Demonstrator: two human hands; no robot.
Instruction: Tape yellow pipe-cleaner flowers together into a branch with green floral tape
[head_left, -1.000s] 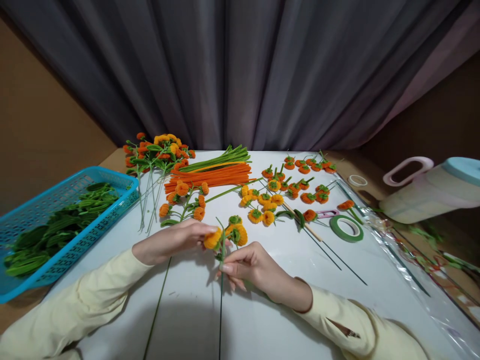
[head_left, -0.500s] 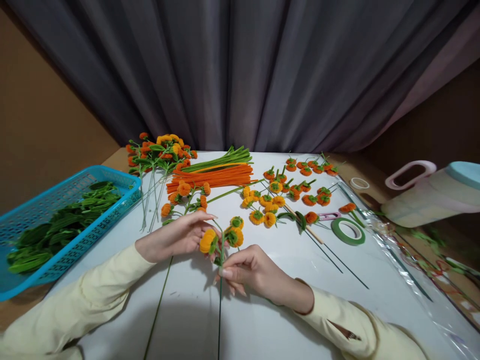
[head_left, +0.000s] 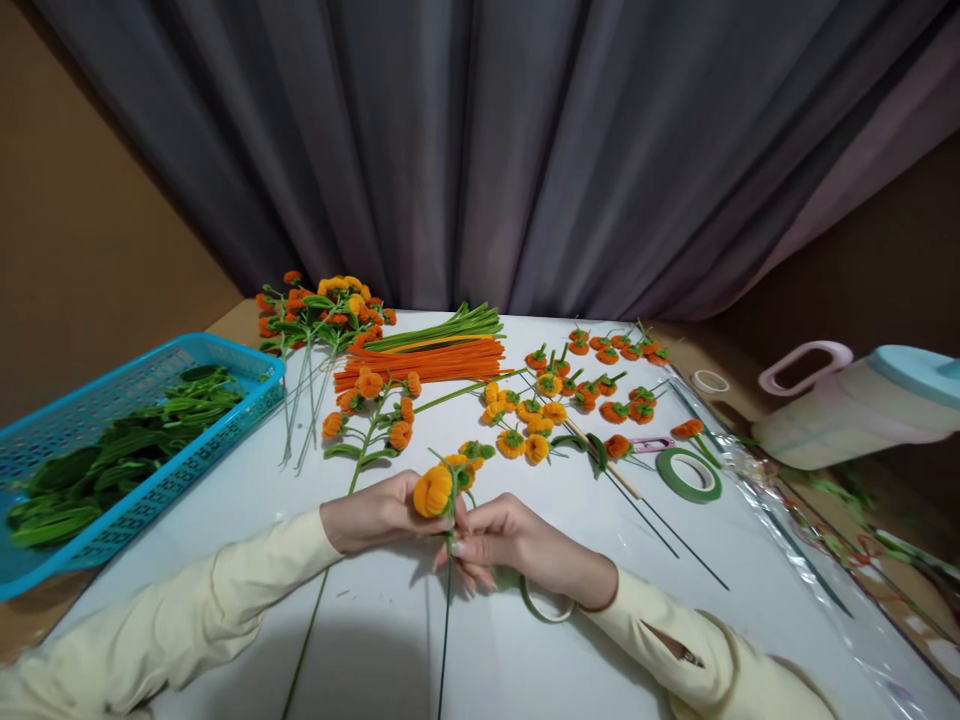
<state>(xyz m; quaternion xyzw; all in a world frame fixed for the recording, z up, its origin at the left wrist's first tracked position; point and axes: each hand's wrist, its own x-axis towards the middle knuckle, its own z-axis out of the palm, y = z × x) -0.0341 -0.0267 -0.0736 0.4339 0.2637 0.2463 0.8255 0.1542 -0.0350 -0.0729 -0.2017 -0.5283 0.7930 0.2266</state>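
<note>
My left hand (head_left: 375, 515) is closed on a fuzzy orange-yellow pompom flower (head_left: 433, 490) at the top of a thin green stem (head_left: 447, 620). My right hand (head_left: 517, 545) pinches the same stem just under the flower, fingers pressed together. A second small orange flower (head_left: 474, 452) with a green centre sits on the stem cluster just behind. A loop of green floral tape (head_left: 546, 606) lies under my right wrist. Both hands rest on the white table (head_left: 525, 660).
A blue basket (head_left: 112, 420) of green leaves stands at left. Finished flower sprays (head_left: 322, 310), orange and green pipe cleaners (head_left: 427, 355), several loose orange flowers (head_left: 570, 390), a green tape roll (head_left: 688, 474) and thin wires (head_left: 667, 530) lie ahead. A lidded jug (head_left: 862, 405) lies at right.
Both hands have drawn closer together around the stem. The left hand now grips the flower head, which has turned up. A green tape loop shows under my right wrist.
</note>
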